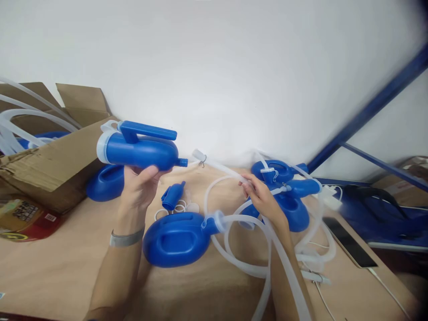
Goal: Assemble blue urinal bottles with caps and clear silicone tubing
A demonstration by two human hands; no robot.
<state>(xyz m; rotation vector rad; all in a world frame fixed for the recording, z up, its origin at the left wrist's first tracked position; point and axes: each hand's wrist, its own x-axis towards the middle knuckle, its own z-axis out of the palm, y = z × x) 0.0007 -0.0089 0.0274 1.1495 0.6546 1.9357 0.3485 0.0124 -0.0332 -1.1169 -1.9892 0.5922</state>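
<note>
At 9 o'clock from the middle of the view, the left hand [142, 183] grips a blue handled bottle [142, 150] from beneath, thumb pressed against its side, its nozzle [182, 162] pointing toward 3 o'clock. At 4 o'clock, the right hand [262, 197] pinches a translucent tube [221, 168] in its curled fingers, the tied end just apart from that nozzle. Another blue bottle [198, 240] rests on the table [50, 276], at 5 o'clock from the held one.
</note>
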